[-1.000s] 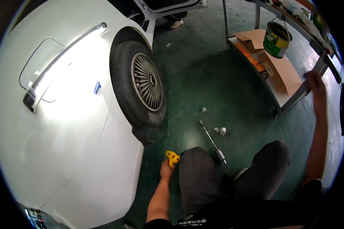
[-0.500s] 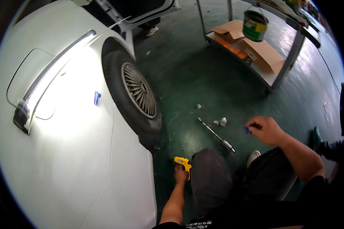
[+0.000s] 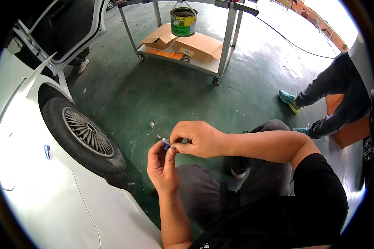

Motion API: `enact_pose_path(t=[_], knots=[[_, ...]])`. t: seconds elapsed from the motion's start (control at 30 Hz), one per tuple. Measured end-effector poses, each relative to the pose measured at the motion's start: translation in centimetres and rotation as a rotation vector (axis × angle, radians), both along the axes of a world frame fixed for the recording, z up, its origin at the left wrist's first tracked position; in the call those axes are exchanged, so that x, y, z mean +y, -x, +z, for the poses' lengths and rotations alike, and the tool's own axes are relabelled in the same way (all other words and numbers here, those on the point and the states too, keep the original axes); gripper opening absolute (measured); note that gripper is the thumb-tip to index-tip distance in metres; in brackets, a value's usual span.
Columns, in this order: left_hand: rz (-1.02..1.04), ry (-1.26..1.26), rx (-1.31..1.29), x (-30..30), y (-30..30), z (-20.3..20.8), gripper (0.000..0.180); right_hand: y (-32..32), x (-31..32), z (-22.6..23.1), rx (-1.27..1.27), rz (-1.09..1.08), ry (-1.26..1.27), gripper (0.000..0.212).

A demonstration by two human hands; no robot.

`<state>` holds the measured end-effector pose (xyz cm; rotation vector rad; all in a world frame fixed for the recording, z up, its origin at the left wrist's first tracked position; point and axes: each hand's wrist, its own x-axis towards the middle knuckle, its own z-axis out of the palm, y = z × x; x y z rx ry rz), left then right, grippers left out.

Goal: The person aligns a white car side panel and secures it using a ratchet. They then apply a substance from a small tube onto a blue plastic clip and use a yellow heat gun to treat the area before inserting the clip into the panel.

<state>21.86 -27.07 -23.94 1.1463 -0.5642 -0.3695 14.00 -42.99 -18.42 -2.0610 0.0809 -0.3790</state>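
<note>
My left hand (image 3: pixel 162 168) and my right hand (image 3: pixel 200 139) meet in front of me, with fingertips closed around a small blue plastic pull tab (image 3: pixel 166 144). Most of the tab is hidden by the fingers. Just beyond them shows the silver tip of a metal rod (image 3: pixel 160 137); my hands cover the rest of it. On the white car's panel (image 3: pixel 33 178), at left, a similar blue tab (image 3: pixel 47 152) is stuck behind the front wheel (image 3: pixel 87 132). The yellow glue gun is not visible now.
Ahead stands a metal cart (image 3: pixel 225 50) with cardboard boxes (image 3: pixel 199 46) on its lower shelf and a green-yellow can (image 3: pixel 183 23) hanging from it. At right is another person's leg (image 3: pixel 324 85). A cable (image 3: pixel 295 45) crosses the floor; the car door (image 3: pixel 62 33) is open.
My left hand has let go of the yellow glue gun and come up to my right hand at the blue tab. My view has swung to the right.
</note>
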Motion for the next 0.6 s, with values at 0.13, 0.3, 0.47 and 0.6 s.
enact_pose_path(t=[0.13,0.3,0.47,0.6], knots=[[0.030,-0.034,-0.002,1.3,-0.9,-0.3,0.018,-1.0,0.8,-0.7,-0.032,0.020,0.096,0.014],[0.055,-0.073,-0.006,2.1,-0.7,-2.3,0.015,-1.5,1.3,-3.3,-0.043,0.034,0.112,0.011],[0.033,-0.053,0.018,2.3,-0.3,-2.4,0.014,-1.0,2.1,-3.8,-0.043,0.007,0.099,0.019],[0.045,-0.045,-0.021,1.7,0.1,-1.1,0.013,-0.8,2.4,-3.7,-0.212,-0.067,0.160,0.018]])
